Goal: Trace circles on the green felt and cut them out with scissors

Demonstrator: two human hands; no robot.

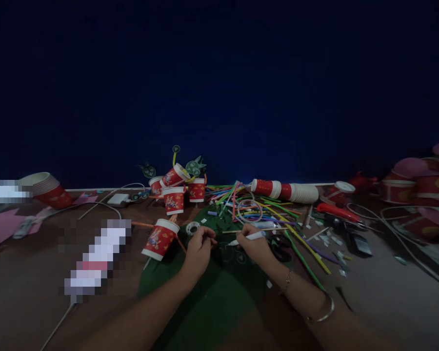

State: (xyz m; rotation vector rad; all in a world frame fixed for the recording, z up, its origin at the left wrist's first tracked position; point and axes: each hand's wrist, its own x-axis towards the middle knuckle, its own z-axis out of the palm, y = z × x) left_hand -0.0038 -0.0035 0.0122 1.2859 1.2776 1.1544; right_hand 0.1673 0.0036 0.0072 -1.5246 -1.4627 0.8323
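A tilted red cup (161, 240) sits near the left hand (200, 247), and straws (293, 225) crowd past the right hand (255, 247). A green sheet (215, 302) spreads between the arms. It's too dark to tell if the bent left fingers hold anything. The right fingers pinch a white pen (255, 236) over the sheet.

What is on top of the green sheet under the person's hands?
On the green sheet, I see a white roll, a small purple cap and faint round outlines. The left hand and the right hand, holding a marker, hide whatever lies beneath them.
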